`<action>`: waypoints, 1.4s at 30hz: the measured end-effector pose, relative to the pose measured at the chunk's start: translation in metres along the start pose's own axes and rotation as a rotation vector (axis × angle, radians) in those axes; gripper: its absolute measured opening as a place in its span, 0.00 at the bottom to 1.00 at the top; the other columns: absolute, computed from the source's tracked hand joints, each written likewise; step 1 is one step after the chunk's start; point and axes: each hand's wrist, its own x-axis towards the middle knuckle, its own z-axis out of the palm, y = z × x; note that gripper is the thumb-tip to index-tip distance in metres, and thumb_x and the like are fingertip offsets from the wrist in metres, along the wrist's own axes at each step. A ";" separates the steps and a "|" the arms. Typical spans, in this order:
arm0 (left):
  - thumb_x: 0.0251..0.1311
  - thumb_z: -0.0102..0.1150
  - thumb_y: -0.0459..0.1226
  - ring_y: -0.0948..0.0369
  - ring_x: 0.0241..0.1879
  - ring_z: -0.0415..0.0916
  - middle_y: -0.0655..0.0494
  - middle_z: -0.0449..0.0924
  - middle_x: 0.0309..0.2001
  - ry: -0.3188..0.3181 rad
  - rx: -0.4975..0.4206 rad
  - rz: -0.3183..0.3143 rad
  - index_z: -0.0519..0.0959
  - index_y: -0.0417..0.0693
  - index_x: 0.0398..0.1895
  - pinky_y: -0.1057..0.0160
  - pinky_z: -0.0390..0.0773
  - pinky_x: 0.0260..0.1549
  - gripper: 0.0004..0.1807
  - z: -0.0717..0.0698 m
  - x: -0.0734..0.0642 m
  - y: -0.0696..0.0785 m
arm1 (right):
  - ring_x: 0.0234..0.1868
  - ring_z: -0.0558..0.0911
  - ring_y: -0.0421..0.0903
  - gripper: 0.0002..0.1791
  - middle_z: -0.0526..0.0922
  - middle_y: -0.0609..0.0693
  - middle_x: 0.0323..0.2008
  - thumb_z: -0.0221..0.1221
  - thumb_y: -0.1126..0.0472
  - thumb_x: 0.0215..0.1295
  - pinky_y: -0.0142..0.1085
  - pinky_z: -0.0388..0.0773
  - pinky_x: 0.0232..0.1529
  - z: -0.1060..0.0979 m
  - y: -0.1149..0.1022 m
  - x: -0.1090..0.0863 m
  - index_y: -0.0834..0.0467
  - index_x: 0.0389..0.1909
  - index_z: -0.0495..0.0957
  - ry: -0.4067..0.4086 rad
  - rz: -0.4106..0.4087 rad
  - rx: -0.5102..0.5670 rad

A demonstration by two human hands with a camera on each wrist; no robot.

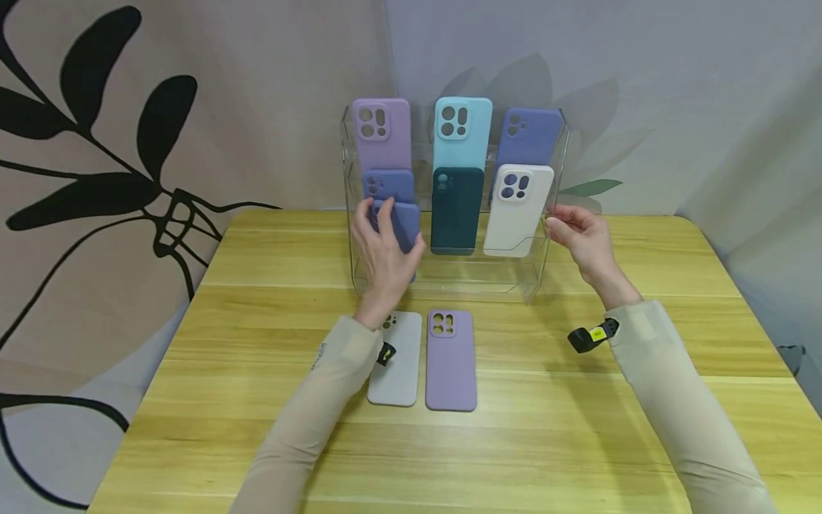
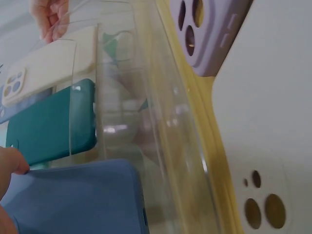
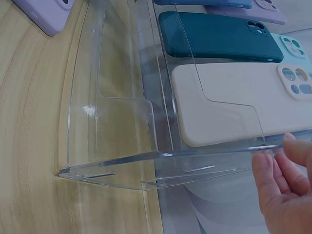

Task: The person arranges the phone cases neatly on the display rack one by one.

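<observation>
A clear tiered display stand (image 1: pixel 443 270) on the table holds phone cases. My left hand (image 1: pixel 387 257) grips a blue phone case (image 1: pixel 406 223) by its sides at the stand's lower left, and in the left wrist view that blue case (image 2: pixel 83 195) lies close to the camera. Just behind it stands another blue case (image 1: pixel 389 184). My right hand (image 1: pixel 584 239) pinches the stand's right side edge, near a white case (image 1: pixel 519 214); the right wrist view shows the thumb and fingers on either side of that edge. A dark green case (image 1: pixel 457 214) occupies the middle.
In the stand's back row are a purple case (image 1: pixel 385 151), a light blue case (image 1: pixel 462 150) and a periwinkle case (image 1: pixel 528 143). Before the stand, a white case (image 1: pixel 399 378), partly behind my left wrist, and a lilac case (image 1: pixel 451 371) lie on the wooden table (image 1: pixel 546 442).
</observation>
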 end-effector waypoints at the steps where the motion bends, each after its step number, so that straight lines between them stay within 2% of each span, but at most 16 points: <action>1: 0.46 0.67 0.38 0.43 0.57 0.57 0.38 0.55 0.59 0.000 0.006 -0.002 0.66 0.43 0.58 0.47 0.65 0.53 0.34 0.000 -0.001 0.000 | 0.36 0.79 0.37 0.07 0.82 0.43 0.40 0.60 0.67 0.61 0.23 0.77 0.37 0.000 0.000 0.000 0.56 0.39 0.80 0.000 0.001 0.000; 12: 0.43 0.69 0.38 0.44 0.56 0.57 0.40 0.54 0.58 0.002 0.043 -0.050 0.66 0.44 0.57 0.46 0.64 0.52 0.35 0.000 -0.010 -0.002 | 0.36 0.79 0.36 0.06 0.81 0.44 0.40 0.61 0.66 0.60 0.23 0.77 0.37 0.000 -0.001 0.000 0.54 0.38 0.81 0.002 0.006 0.007; 17: 0.43 0.68 0.38 0.43 0.55 0.58 0.40 0.54 0.59 0.024 0.038 -0.057 0.66 0.44 0.57 0.46 0.65 0.51 0.34 0.001 -0.012 -0.003 | 0.36 0.79 0.36 0.06 0.82 0.46 0.40 0.61 0.66 0.60 0.23 0.77 0.37 0.001 -0.001 0.001 0.54 0.38 0.81 0.005 0.007 0.003; 28: 0.42 0.70 0.36 0.43 0.56 0.56 0.39 0.54 0.58 0.045 0.066 -0.048 0.66 0.43 0.55 0.44 0.64 0.51 0.35 0.006 -0.018 -0.004 | 0.34 0.80 0.35 0.07 0.82 0.41 0.37 0.59 0.69 0.61 0.22 0.77 0.36 0.002 0.001 0.002 0.56 0.38 0.80 0.024 -0.008 -0.017; 36: 0.40 0.71 0.36 0.42 0.56 0.57 0.39 0.54 0.57 0.052 0.107 -0.093 0.66 0.44 0.54 0.43 0.65 0.50 0.35 0.008 -0.025 -0.007 | 0.35 0.79 0.35 0.09 0.81 0.39 0.37 0.59 0.69 0.61 0.22 0.77 0.37 0.003 0.002 0.002 0.65 0.43 0.77 0.020 0.003 -0.026; 42: 0.42 0.71 0.38 0.43 0.55 0.57 0.39 0.54 0.57 0.034 0.121 -0.113 0.66 0.44 0.54 0.43 0.66 0.49 0.34 0.009 -0.026 -0.006 | 0.35 0.79 0.34 0.07 0.81 0.40 0.38 0.59 0.69 0.61 0.22 0.77 0.37 0.003 0.001 0.001 0.59 0.40 0.79 0.019 0.000 -0.026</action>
